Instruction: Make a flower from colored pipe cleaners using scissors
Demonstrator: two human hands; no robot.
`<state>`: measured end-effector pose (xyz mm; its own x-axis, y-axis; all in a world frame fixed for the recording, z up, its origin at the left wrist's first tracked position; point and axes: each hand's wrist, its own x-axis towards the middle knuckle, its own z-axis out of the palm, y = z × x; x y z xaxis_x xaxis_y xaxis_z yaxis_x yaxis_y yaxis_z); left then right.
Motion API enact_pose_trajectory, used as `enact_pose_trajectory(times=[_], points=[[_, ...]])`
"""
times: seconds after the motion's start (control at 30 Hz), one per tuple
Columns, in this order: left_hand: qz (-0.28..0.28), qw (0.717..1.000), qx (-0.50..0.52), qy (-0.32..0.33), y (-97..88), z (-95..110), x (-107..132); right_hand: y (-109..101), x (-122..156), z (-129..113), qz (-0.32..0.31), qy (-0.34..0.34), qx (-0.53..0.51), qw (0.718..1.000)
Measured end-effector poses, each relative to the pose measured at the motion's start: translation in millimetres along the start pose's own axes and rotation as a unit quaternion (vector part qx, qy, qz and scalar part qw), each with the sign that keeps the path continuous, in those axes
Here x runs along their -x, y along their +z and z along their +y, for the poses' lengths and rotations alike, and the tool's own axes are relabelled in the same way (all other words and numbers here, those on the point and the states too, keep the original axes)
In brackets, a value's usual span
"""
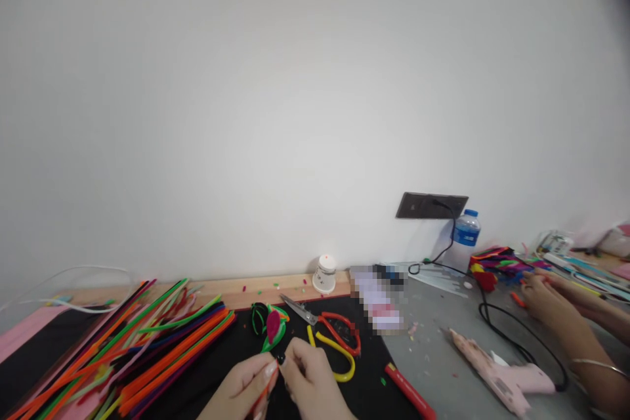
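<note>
My left hand (pixel 246 384) and my right hand (pixel 308 374) meet at the bottom middle over a black mat (pixel 207 380). Both pinch a small dark piece (pixel 281 359) between their fingertips; an orange pipe cleaner (pixel 262 394) runs along my left fingers. Just beyond lie a green and magenta pipe-cleaner shape (pixel 270 327), scissors with red handles (pixel 327 325) and a bent yellow pipe cleaner (pixel 339 357).
A heap of coloured pipe cleaners (pixel 132 348) covers the left. A white cup (pixel 325 273), a red stick (pixel 409 392), a pink glue gun (pixel 502 374) with black cord, and a water bottle (pixel 462 239) lie right. Another person's hands (pixel 546 298) work at far right.
</note>
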<state>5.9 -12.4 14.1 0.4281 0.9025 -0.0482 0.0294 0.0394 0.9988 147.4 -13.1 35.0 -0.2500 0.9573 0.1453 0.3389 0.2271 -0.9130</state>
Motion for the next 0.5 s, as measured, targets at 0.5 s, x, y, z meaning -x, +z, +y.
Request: enact_pose_trajectory(times=[0.5], points=[[0.023,0.750,-0.636,0.181,-7.0,5.2,1.9,16.7,-5.0,21.1,0.005,0.180,-0.152,0.972]])
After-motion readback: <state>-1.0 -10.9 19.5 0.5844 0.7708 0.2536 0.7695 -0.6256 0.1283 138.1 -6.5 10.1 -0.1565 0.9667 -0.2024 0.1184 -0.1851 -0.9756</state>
